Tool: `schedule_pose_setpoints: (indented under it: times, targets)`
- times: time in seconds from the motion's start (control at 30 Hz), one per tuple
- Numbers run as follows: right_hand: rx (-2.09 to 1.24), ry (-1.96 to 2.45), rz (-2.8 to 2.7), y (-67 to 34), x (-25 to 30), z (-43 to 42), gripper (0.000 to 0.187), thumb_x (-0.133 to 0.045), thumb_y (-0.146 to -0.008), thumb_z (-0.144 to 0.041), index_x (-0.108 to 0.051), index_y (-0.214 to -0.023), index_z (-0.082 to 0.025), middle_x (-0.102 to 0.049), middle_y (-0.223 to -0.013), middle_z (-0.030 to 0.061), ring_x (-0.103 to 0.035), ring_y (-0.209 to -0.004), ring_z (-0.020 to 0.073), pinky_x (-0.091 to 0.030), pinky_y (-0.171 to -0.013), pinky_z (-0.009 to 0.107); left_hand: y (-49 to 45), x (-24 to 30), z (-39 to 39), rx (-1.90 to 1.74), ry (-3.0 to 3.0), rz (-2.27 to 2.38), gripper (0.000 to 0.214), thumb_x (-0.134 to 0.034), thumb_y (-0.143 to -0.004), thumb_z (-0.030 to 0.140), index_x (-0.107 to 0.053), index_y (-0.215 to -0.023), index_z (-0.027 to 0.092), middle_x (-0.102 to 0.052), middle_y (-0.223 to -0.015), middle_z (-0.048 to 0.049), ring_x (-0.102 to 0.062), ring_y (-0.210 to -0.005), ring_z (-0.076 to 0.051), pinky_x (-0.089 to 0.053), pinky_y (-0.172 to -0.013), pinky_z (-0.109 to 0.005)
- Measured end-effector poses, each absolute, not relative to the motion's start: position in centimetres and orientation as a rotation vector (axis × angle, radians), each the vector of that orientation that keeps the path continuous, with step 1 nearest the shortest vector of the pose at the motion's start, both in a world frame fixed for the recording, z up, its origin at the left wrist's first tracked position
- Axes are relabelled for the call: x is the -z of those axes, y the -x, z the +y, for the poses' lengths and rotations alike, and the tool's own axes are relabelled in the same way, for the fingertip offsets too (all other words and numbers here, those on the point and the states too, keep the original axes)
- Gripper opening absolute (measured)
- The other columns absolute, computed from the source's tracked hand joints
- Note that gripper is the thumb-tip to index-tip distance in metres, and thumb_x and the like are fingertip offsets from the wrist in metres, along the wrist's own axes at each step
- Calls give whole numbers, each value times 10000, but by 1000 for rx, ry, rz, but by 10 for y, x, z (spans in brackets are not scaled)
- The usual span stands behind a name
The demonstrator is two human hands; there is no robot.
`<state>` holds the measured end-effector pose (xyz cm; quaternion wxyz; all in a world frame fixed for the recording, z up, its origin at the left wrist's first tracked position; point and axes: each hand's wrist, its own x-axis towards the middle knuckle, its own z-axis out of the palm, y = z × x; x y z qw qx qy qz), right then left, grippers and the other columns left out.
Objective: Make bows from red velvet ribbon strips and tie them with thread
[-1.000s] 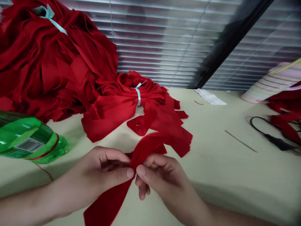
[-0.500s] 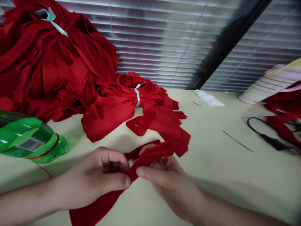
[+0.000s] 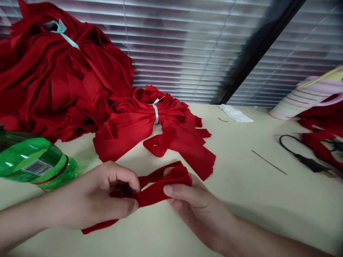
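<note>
A strip of red fabric (image 3: 154,193) is stretched between my two hands above the table, bent into a loop on the right side. My left hand (image 3: 107,196) pinches it between thumb and curled fingers, and a loose end hangs out below that hand. The thumb of my right hand (image 3: 193,200) presses the strip's front face, with the fingers behind and inside the loop, partly hidden. Just beyond my hands lies a bundle of red fabric strips (image 3: 134,123), tied with a pale blue band (image 3: 155,113).
A larger tied heap of red fabric (image 3: 66,82) rises at the back left. The green plastic bottle (image 3: 34,160) lies beside my left forearm. To the right are a white tissue (image 3: 235,113), a thin brown stick (image 3: 269,162), a black cable (image 3: 311,163) and a striped cup (image 3: 294,101). Blinds (image 3: 171,46) stand behind.
My left hand has shifted slightly left along the strip. My right hand has turned the loop, which now lies flatter and more open. The hanging end has swung up, mostly behind my left hand.
</note>
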<state>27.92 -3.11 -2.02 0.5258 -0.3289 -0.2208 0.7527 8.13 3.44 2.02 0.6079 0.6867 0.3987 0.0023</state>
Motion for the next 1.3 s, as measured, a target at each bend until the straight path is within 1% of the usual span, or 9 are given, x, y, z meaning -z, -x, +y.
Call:
schedule_pose_setpoints:
  times: [0.1,0.33,0.57,0.67,0.77,0.83,0.93,1.1,1.3]
  targets:
    - [-1788,859,-496,-284,19,-30,202,-779,-605,-155,-645,-749,-202,-648,-711,-34,-604,-772,127,-454,-806,255,-79,-23,36,-5,-1608,947,155,-578,-760,367,-592,-721,218,-476,-581,44,-389,-510,-94,-298,-443,-175]
    - [-1683,1007,-599,-301,12,-20,317,-857,-509,-189,-641,-741,-208,-561,-587,-73,-505,-544,61,-393,-554,197,-71,-44,42,57,-1740,1038,75,-604,-716,309,-629,-716,238,-506,-556,44,-431,-494,-105,-320,-429,-172]
    - [-1346,907,-977,-334,6,4,204,-784,-639,-231,-673,-810,-236,-449,-514,-75,-430,-538,84,-381,-550,232,-69,-51,44,22,-1814,973,70,-605,-712,257,-662,-708,217,-527,-606,27,-448,-547,-116,-335,-479,-190]
    - [-1204,991,-1221,-333,-1,1,153,-721,-730,-264,-659,-869,-247,-594,-690,-25,-539,-678,117,-448,-676,260,-73,-45,44,58,-1769,932,164,-617,-773,371,-646,-792,211,-518,-682,32,-445,-613,-107,-349,-534,-180]
    - [-1267,1059,-1518,-323,-3,-8,465,-761,-686,-273,-579,-1113,-251,-633,-1057,52,-590,-967,200,-465,-857,342,-76,-37,42,103,-1658,848,221,-606,-807,417,-622,-849,201,-502,-692,46,-431,-620,-89,-340,-551,-172]
    - [-1394,1134,-1549,-317,-2,-12,545,-773,-675,-271,-536,-1166,-251,-631,-1045,51,-619,-908,189,-507,-776,319,-78,-33,40,97,-1620,820,243,-588,-823,435,-621,-867,199,-505,-691,47,-430,-620,-88,-336,-554,-178]
    - [-1511,1196,-1513,-318,0,-11,378,-768,-696,-266,-595,-1029,-226,-643,-893,15,-627,-728,126,-508,-620,227,-77,-30,38,87,-1625,820,255,-607,-806,442,-634,-890,203,-554,-752,28,-478,-680,-111,-366,-591,-200]
    - [-1507,1171,-1476,-330,2,-2,313,-784,-684,-225,-615,-947,-211,-663,-728,-24,-611,-629,84,-488,-590,178,-71,-27,42,88,-1687,977,285,-686,-719,450,-645,-917,249,-616,-783,22,-548,-690,-148,-419,-592,-231]
    - [-1616,1070,-1457,-336,8,2,260,-794,-658,-149,-647,-867,-200,-686,-709,-31,-621,-616,68,-483,-565,148,-71,-32,50,58,-1609,969,193,-753,-650,340,-668,-782,227,-626,-661,40,-536,-538,-106,-399,-478,-192]
